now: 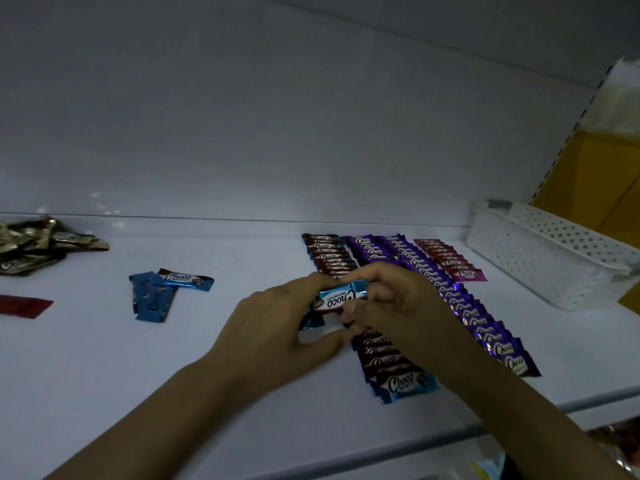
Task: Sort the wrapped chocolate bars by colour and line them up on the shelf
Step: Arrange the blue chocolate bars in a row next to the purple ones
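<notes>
Head view: we pinch a blue Choco bar [337,299] between left hand [277,327] and right hand [391,299]; white basket [554,258] well right, contents unclear.

Likely a shop: a white display shelf [104,358] with a slotted upright [571,133] at its right end. On the shelf, many identical wrapped bars [485,322] lie in colour rows, with a perforated basket [540,258] towards its right end.

Pretty dim in here, barely any light. Plain white shelf [173,375] with a smooth white back panel [242,116], a slotted upright [571,133] along its right edge, and some yellow surface [595,174] past that.
</notes>
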